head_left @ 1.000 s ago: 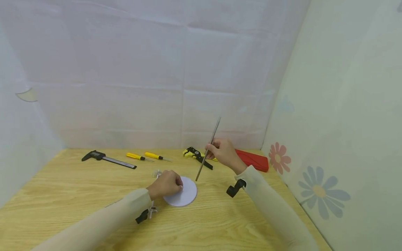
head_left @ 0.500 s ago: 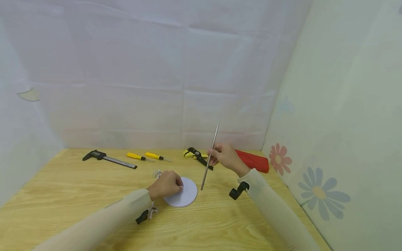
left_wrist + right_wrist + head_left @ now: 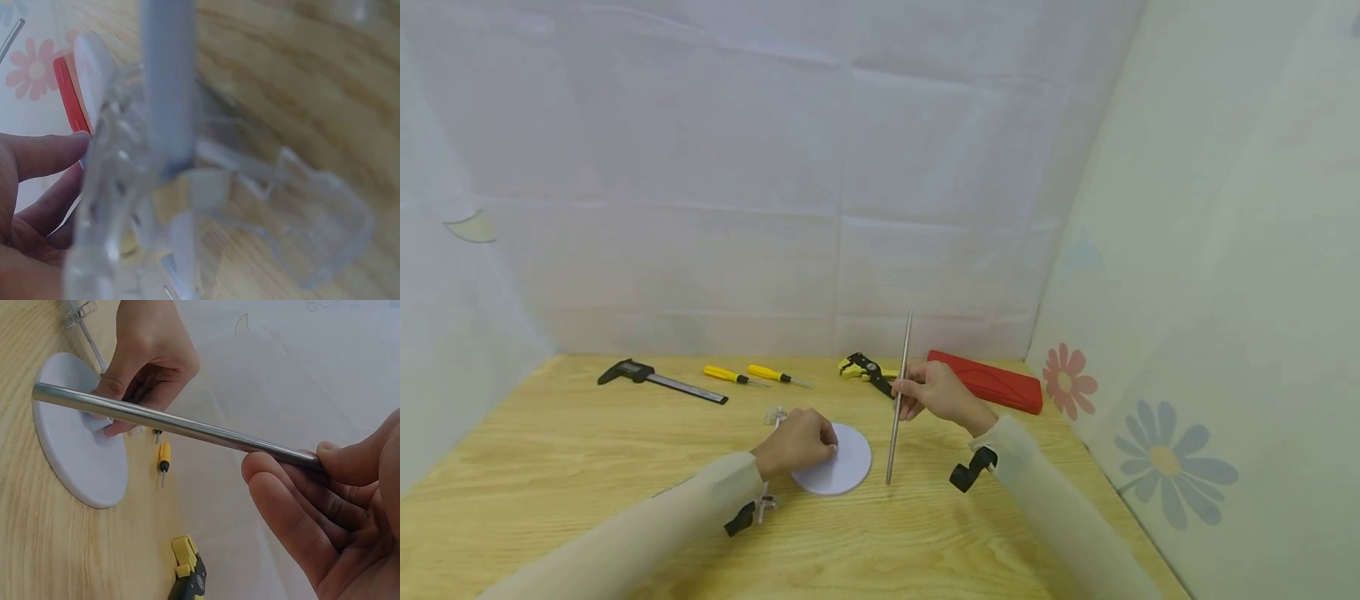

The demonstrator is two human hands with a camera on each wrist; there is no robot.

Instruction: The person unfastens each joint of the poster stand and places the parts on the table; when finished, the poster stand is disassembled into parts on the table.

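Observation:
A white disc [image 3: 847,463] lies flat on the wooden table [image 3: 587,467]. My left hand [image 3: 820,440] rests on the disc's left part, fingers curled down; the right wrist view shows the left hand [image 3: 119,415] pinching a small white raised piece on the disc [image 3: 72,462]. My right hand [image 3: 908,398] pinches a thin metal rod [image 3: 896,433] near its middle. The rod stands almost upright, its lower tip just right of the disc and close to the table. In the left wrist view, blurred clear plastic fills the frame beside my fingers [image 3: 37,156].
Along the back lie a black caliper [image 3: 658,379], two yellow screwdrivers [image 3: 730,375], a yellow-black stripper tool [image 3: 868,370] and a red case [image 3: 996,380]. A clear plastic clip [image 3: 773,414] sits behind the disc. Cloth walls close the back and right.
My right hand has come down and toward me, turning the rod from a slant to nearly upright; its lower tip is now beside the disc. My left hand has stayed put.

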